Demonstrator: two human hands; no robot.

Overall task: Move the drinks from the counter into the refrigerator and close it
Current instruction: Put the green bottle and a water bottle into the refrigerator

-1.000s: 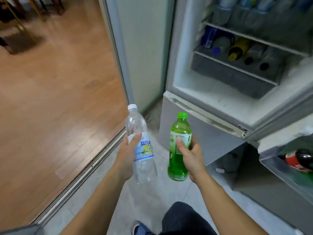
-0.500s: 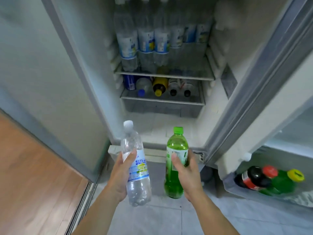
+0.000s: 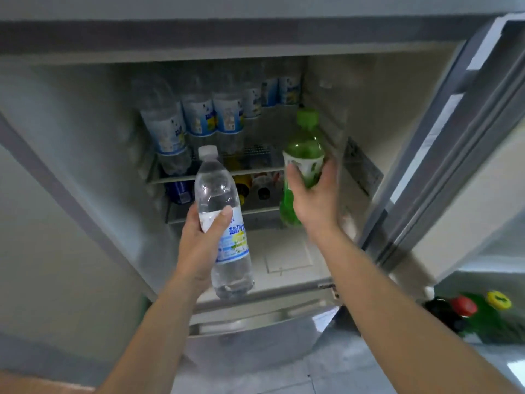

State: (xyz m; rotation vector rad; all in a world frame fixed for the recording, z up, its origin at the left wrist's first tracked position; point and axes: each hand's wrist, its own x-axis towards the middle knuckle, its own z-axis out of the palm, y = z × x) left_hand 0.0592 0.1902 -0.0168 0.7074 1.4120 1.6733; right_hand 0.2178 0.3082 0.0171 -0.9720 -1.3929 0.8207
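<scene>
Two drinks in hand at the open refrigerator (image 3: 85, 155), neither yet set down. Left hand (image 3: 203, 240) wrapped round the middle of the clear water bottle (image 3: 224, 228), thumb across its front above the label, bottle tilted and held low at the compartment's front edge. Right hand (image 3: 312, 200) curled about the green soda bottle (image 3: 304, 155), raised further in, near the right end of the upper wire shelf (image 3: 255, 163); motion blur here, so probably still fully gripped, though fingertip contact hard to confirm. Upper shelf already crowded with a row of labelled water bottles (image 3: 199, 118), more drinks lying in the tray (image 3: 227, 211) below. Risks from here: green bottle knocking the standing row and toppling it, or landing half on the shelf lip and tipping out once released; clear bottle slipping from a one-handed hold while attention sits on the other side. Door (image 3: 443, 137) standing open at right, its rack bottles (image 3: 466, 308) liable to be jostled on closing.
</scene>
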